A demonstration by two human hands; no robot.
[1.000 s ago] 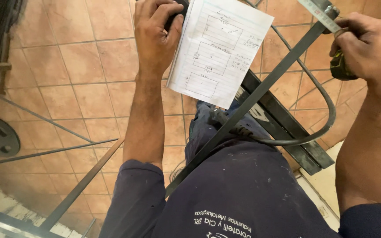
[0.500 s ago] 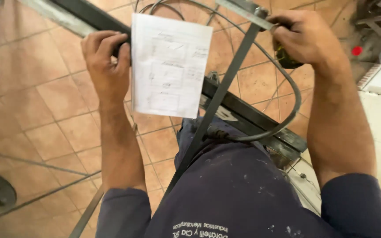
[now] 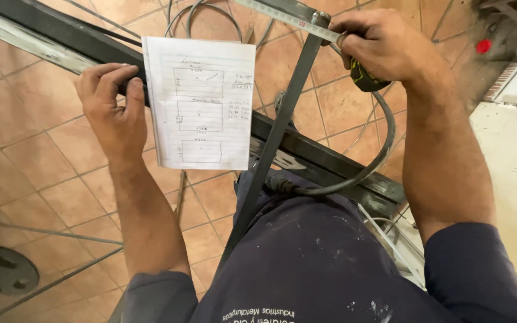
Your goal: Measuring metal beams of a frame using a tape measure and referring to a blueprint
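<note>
Head cam, looking straight down over your chest. Your left hand (image 3: pixel 112 113) is curled shut around the dark steel bar (image 3: pixel 324 164) that runs diagonally from the upper left to the lower right. The fingers wrap over the top edge and the thumb points up alongside them. That same hand pins a sheet of lined paper (image 3: pixel 201 101) against the bar. The sheet has three hand-drawn rectangles and some scribbled notes, and it hangs down flat to the right of your thumb, overlapping the bar.

Your right hand (image 3: pixel 384 45) is clenched too, gripping a tape measure (image 3: pixel 363 78). You can only see a bit of its dark case with yellow marks poking out under the palm. The metal blade (image 3: pixel 288 17) is pulled out toward the upper left and lies across the top end of a thinner steel strip (image 3: pixel 270 149). That strip stands at a steep slant, crosses over the bar and drops down toward your lap.

A thick dark cable (image 3: pixel 366 167) loops from under your right wrist down to the bar. Underneath everything is a terracotta tile floor (image 3: pixel 61 191), with a round metal disc (image 3: pixel 1 269) at the lower left and a red knob (image 3: pixel 483 46) at the upper right.
</note>
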